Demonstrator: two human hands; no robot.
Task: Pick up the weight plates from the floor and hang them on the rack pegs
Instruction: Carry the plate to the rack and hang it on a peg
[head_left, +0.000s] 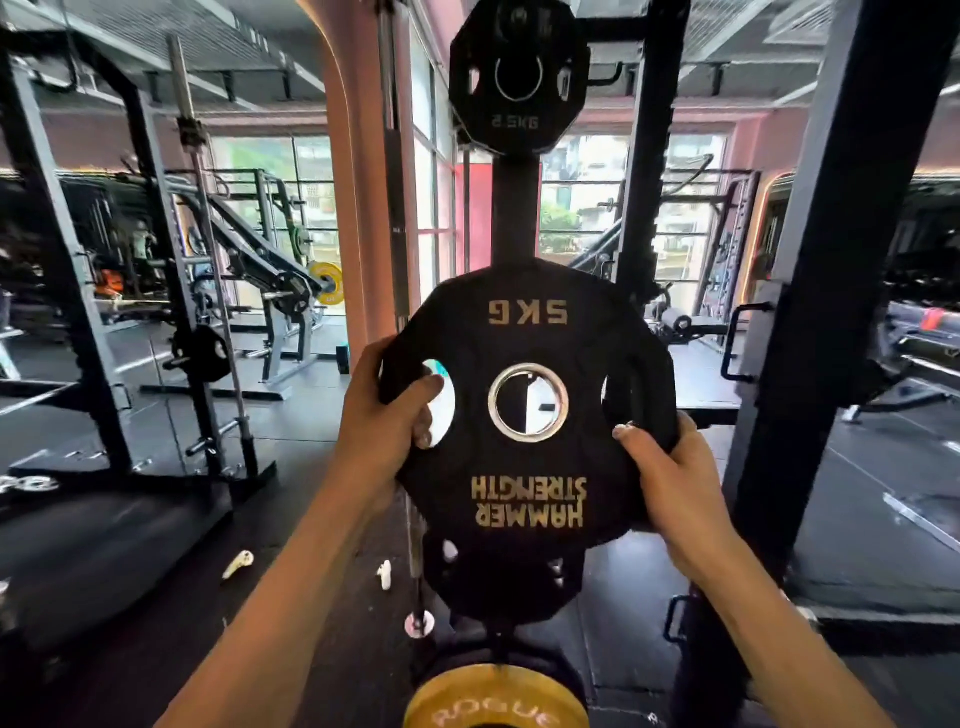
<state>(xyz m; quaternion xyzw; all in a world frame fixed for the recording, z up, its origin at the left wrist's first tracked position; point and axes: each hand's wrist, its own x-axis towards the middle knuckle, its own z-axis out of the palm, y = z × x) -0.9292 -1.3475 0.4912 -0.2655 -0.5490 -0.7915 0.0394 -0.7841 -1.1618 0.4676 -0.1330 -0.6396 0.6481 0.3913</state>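
We hold the 5 kg plate (527, 400) upright in front of the rack post (514, 208), face toward us and its lettering upside down, both hands off the floor and at about chest height. Our left hand (387, 415) hooks its fingers through the left grip hole, thumb over the rim; our right hand (662, 462) clamps the lower right edge, thumb on the face. Two opposed holds keep the disc from swinging, and keep the steel-ringed centre hole (528, 402) free for a peg. We judge the plate is being lined up with the post (no peg shows through the hole). A 2.5 kg plate (517, 78) already hangs near the top of the post, another black plate (498, 577) hangs just below ours, and a yellow plate (496, 699) sits at the bottom edge.
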